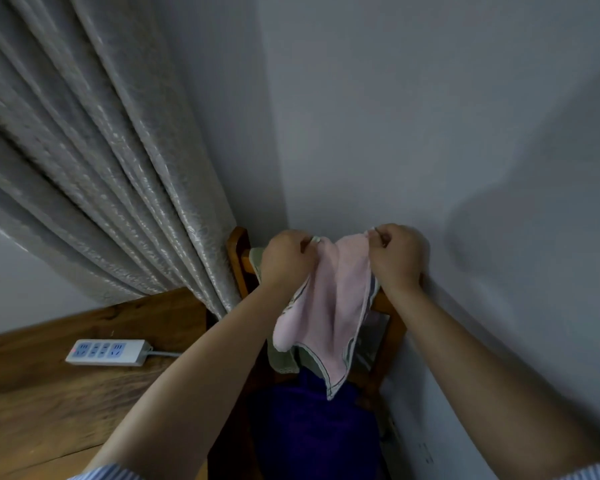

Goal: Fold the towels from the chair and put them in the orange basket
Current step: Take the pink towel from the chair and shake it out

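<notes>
Curtain [94, 161] folds hang at far left, above my wooden desk [32, 393], where a white power strip [109, 352] lies. Further right my left hand [288, 259] pinches one top corner of a pink towel [329, 306], fingers curled tight, and my right hand [397, 256] has the same closed grip on the other corner. It hangs between them in front of the chair [238, 244], over what may be a green towel [284, 358], though blur hides much, and purple cloth [312, 431] below.
</notes>
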`<state>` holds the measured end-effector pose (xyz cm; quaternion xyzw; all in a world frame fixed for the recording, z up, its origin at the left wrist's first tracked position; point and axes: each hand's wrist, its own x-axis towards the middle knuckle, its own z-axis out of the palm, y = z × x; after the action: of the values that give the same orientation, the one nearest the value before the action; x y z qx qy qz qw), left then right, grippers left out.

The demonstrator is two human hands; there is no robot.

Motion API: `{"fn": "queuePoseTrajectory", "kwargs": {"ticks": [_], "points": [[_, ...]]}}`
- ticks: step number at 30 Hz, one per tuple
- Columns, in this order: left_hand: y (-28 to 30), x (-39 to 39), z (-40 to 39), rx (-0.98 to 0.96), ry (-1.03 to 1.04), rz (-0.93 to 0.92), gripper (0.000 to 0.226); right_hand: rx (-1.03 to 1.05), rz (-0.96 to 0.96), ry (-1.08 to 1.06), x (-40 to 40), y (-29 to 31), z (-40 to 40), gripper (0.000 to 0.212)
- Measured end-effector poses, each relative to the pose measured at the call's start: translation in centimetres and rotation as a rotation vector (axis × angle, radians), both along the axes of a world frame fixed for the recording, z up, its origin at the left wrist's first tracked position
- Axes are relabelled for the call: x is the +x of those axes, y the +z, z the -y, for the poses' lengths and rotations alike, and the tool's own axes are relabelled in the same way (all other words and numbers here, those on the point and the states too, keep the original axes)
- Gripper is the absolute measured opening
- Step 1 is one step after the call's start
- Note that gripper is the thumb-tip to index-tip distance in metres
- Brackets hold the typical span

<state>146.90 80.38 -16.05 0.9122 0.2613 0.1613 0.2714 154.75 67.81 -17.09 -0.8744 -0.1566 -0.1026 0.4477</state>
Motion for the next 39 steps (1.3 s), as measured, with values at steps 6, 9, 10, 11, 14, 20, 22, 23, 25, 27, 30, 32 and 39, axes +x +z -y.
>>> {"fn": "queuePoseTrajectory", "kwargs": {"ticks": [6, 9, 10, 11, 14, 20, 22, 23, 25, 27, 30, 32, 39], "points": [[3.5, -2.7, 0.7, -0.071, 0.045, 0.230, 0.018, 0.178, 0.143, -0.039, -3.0, 3.8, 1.2, 0.017], [5.5, -5.4, 1.4, -0.054, 0.032, 0.308, 0.023, 0.207, 0.198, -0.016, -6.0, 5.6, 1.7, 0.015], [6.1, -6.5, 1.5, -0.052, 0.025, 0.317, 0.023, 0.207, 0.220, -0.005, -7.3, 6.1, 1.8, 0.015], [6.6, -7.7, 1.6, -0.048, 0.021, 0.325, 0.023, 0.202, 0.244, 0.005, -8.6, 6.6, 1.9, 0.015], [7.5, -11.9, 1.8, -0.051, -0.001, 0.368, 0.022, 0.177, 0.327, 0.013, -13.0, 7.5, 2.1, 0.015], [8.5, -22.3, 1.7, -0.015, -0.037, 0.431, 0.022, 0.209, 0.434, -0.042, -23.5, 8.7, 2.9, 0.018], [9.0, -25.9, 1.7, 0.006, -0.059, 0.437, 0.020, 0.233, 0.425, -0.058, -27.1, 9.2, 3.2, 0.019], [9.2, -27.5, 1.8, 0.012, -0.071, 0.443, 0.020, 0.243, 0.410, -0.054, -28.6, 9.3, 3.4, 0.020], [9.5, -30.2, 1.9, -0.001, -0.082, 0.444, 0.020, 0.271, 0.386, -0.025, -31.5, 9.6, 3.8, 0.022], [9.7, -33.0, 2.4, -0.002, -0.073, 0.427, 0.021, 0.267, 0.341, 0.015, -34.2, 9.7, 4.1, 0.021], [9.6, -36.3, 3.0, 0.001, -0.043, 0.429, 0.019, 0.240, 0.243, 0.088, -36.9, 9.6, 4.7, 0.018], [9.2, -38.7, 3.3, 0.002, -0.010, 0.434, 0.019, 0.217, 0.189, 0.170, -38.6, 9.5, 4.9, 0.018], [6.9, -46.5, 3.3, -0.018, 0.151, 0.382, 0.020, 0.126, 0.054, 0.400, -44.9, 7.7, 5.5, 0.017]]}}
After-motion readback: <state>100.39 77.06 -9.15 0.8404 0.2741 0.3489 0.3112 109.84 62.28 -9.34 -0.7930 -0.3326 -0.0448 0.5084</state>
